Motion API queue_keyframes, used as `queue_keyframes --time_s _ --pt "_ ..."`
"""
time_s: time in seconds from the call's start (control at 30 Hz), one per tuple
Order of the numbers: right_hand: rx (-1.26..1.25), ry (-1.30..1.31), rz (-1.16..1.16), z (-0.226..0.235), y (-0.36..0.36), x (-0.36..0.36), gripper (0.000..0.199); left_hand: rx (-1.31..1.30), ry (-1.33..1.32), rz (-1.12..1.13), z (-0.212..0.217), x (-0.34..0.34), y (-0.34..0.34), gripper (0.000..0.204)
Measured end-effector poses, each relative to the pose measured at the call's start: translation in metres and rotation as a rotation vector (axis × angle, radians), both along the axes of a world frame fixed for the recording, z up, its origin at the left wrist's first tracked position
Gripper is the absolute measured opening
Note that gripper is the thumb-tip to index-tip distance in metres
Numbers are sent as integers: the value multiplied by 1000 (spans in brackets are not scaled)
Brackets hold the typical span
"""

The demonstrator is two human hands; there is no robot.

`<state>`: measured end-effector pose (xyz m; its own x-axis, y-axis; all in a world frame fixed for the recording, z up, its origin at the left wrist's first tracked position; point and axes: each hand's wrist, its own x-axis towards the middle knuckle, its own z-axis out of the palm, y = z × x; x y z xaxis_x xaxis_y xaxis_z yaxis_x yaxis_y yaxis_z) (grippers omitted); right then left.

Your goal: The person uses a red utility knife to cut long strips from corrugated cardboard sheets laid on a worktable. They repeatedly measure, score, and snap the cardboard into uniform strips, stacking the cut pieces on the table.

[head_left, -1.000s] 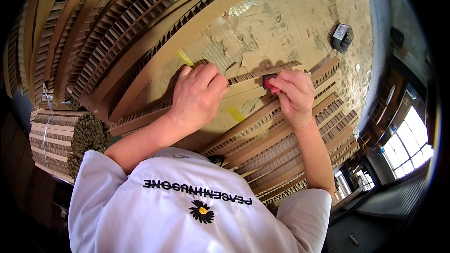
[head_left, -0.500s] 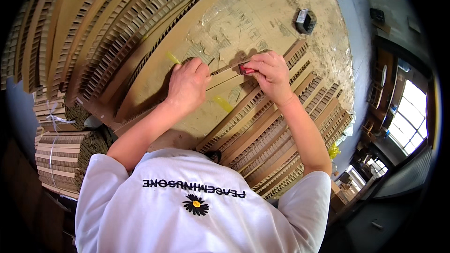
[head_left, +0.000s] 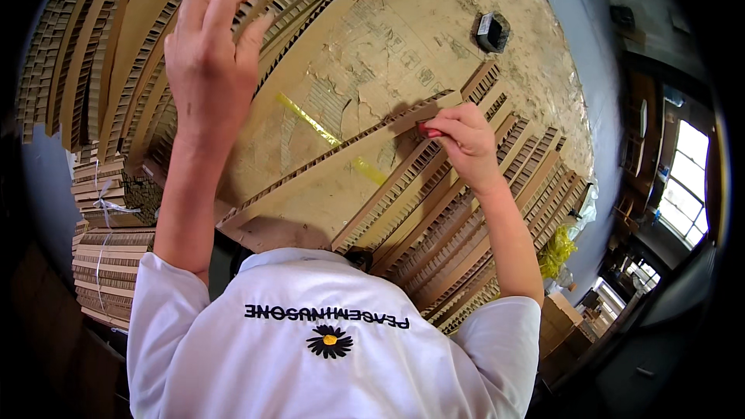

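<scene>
My left hand (head_left: pixel 209 62) is raised over the far-left stack of honeycomb cardboard strips (head_left: pixel 124 46). Its fingers are apart, with nothing visible in them. Between my fingers and thumb, my right hand (head_left: pixel 466 143) pinches a small red tool (head_left: pixel 428 130) whose exact kind is mostly hidden. Just left of that hand, a single honeycomb cardboard strip (head_left: pixel 334 164) lies slanted across the work surface (head_left: pixel 388 54), its far end close to the tool. A shiny yellow strap (head_left: pixel 310 120) passes under this strip.
Several more cardboard strips (head_left: pixel 442 217) lie side by side at the near right. A black many-sided container (head_left: pixel 491 32) stands at the far right. Tied strip bundles (head_left: pixel 112 264) are stacked at the left, and a yellow tangle (head_left: pixel 557 252) hangs by the right edge.
My left hand has let go of the single strip and moved up and left to the far stack, fingers spread. My right hand, still with the red tool, has shifted slightly right and nearer.
</scene>
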<state>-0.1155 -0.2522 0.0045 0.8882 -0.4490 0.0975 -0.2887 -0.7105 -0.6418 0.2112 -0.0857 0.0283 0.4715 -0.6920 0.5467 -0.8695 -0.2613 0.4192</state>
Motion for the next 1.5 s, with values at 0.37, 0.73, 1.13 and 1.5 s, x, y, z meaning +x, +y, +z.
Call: queue_keyframes --time_s 0.37,0.73,1.13,1.5 --pt "30 -29 89 -30 -8 12 25 414 508 -301 -90 -138 88 51" --pt "-57 -37 136 -39 -15 14 28 380 486 -326 -98 -135 90 42" --pt "-205 -13 204 -43 -24 14 26 353 475 -327 -101 -135 90 42" --pt "-144 -12 224 -51 -28 10 29 381 475 -314 -99 -127 111 48"
